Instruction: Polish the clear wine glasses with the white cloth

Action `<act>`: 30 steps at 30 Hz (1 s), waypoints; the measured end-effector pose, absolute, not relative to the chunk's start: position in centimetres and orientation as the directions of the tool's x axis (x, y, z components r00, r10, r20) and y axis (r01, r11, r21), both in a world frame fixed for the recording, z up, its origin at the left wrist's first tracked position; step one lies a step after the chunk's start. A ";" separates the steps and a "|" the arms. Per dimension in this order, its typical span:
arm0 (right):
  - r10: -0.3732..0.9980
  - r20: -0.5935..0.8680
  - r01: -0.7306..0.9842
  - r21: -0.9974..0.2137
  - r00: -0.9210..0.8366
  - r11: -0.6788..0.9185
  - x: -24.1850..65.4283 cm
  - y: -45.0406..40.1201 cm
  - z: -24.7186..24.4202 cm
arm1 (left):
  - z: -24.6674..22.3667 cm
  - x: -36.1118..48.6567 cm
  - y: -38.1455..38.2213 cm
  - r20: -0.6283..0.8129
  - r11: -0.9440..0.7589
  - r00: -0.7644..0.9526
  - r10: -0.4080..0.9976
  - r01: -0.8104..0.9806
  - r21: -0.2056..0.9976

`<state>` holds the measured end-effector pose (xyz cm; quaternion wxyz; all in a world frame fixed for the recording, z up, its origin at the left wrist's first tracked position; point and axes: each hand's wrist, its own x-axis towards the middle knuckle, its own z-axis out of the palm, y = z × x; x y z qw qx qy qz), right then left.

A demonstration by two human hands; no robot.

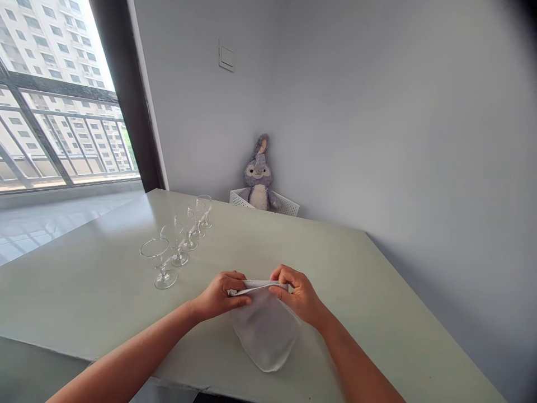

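Observation:
A pale grey cloth point(266, 330) hangs between my two hands near the front of the table, its top edge folded over. My left hand point(224, 294) pinches the left end of that edge, thumb in front and fingers behind. At the right end, my right hand point(296, 290) grips the same edge between thumb and fingers. The lower part of the cloth droops to a rounded end toward the table's front edge. Several clear stemmed glasses stand upright in a row to the left of my hands; the nearest glass point(164, 279) is closest to my left hand.
The pale green table point(327, 257) narrows toward a corner of the room. Behind its far edge, a purple plush rabbit point(259, 182) sits in a white perforated basket point(289, 207). Grey walls rise behind and right; a window is at left.

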<state>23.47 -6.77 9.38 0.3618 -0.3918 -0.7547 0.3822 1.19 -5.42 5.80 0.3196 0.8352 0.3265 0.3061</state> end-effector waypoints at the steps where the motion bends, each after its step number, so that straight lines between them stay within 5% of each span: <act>1: 0.884 0.230 0.274 -0.892 -0.407 0.358 23.4 -6.8 9.3 | 5.7 1.2 -5.4 0.309 -0.581 0.592 0.745 0.347 0.736; 5: 0.924 0.171 0.163 -0.958 -0.341 0.237 22.9 -6.9 8.8 | 5.7 1.2 -5.3 0.295 -0.527 0.543 0.786 0.338 0.780; 10: 0.934 0.225 0.198 -0.938 -0.278 0.284 22.3 -6.8 8.6 | 5.4 1.3 -5.3 0.232 -0.412 0.448 0.864 0.363 0.836; 15: 0.931 0.246 0.262 -0.912 -0.268 0.317 22.2 -6.9 8.4 | 6.2 1.9 -6.0 0.300 -0.370 0.215 0.929 0.532 0.762; 19: 0.910 0.286 0.262 -0.892 -0.301 0.368 21.7 -7.1 8.0 | 7.7 3.8 -6.7 0.407 -0.545 0.363 0.838 0.602 0.584; 23: 0.905 0.284 0.276 -0.885 -0.316 0.374 22.1 -6.9 8.2 | 8.0 5.1 -5.7 0.298 -0.546 0.462 0.835 0.633 0.549; 27: 0.937 0.215 0.464 -0.824 -0.276 0.325 24.2 -5.6 8.3 | 7.4 4.1 -3.7 0.256 -0.335 0.217 0.942 0.665 0.668; 30: 0.946 0.088 0.697 -0.655 -0.312 0.291 25.4 -4.6 7.2 | 7.1 3.0 -3.0 0.242 -0.217 0.044 0.969 0.614 0.759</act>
